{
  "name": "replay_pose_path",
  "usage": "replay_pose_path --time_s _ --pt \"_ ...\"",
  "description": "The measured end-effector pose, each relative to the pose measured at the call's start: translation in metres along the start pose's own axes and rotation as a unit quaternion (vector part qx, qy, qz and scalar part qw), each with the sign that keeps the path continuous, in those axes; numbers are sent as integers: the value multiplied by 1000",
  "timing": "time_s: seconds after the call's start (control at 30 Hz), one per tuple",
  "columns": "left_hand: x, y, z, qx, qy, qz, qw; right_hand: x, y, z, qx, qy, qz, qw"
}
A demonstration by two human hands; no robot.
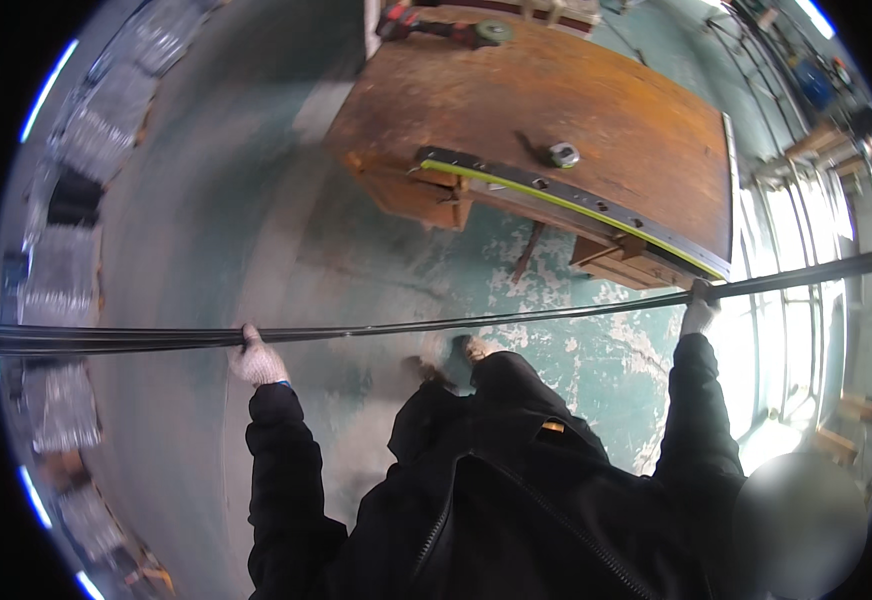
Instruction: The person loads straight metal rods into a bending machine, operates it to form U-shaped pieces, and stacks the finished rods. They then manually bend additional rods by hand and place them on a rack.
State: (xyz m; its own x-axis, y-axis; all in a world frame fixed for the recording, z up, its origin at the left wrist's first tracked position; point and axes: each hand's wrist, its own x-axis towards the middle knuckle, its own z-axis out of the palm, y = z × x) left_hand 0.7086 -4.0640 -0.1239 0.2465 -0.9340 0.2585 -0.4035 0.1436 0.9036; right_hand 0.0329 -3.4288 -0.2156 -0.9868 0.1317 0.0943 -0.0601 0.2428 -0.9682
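A bundle of long, thin dark metal strips [476, 322] stretches across the whole view in front of my body. My left hand [258, 362], in a pale knit glove, is closed around the bundle left of the middle. Farther right, my right hand [698, 308], also gloved, grips the same bundle near the front corner of the workbench. Between the hands the strips run narrow and sag slightly; toward the left they fan into several separate edges. Both ends reach the rim of the view.
Beyond the bundle stands a wooden workbench [556, 90]. A yellow-edged spirit level [576, 205] lies along its front, with a tape measure [563, 154] behind it and an angle grinder [446, 30] at the far left. Plastic-wrapped stacks [61, 270] line the left side; metal racks [801, 230] stand right.
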Motion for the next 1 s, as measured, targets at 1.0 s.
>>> replay_pose_path --time_s 1.0 --pt "52 62 310 -114 -216 -72 967 67 8 -67 -86 157 126 976"
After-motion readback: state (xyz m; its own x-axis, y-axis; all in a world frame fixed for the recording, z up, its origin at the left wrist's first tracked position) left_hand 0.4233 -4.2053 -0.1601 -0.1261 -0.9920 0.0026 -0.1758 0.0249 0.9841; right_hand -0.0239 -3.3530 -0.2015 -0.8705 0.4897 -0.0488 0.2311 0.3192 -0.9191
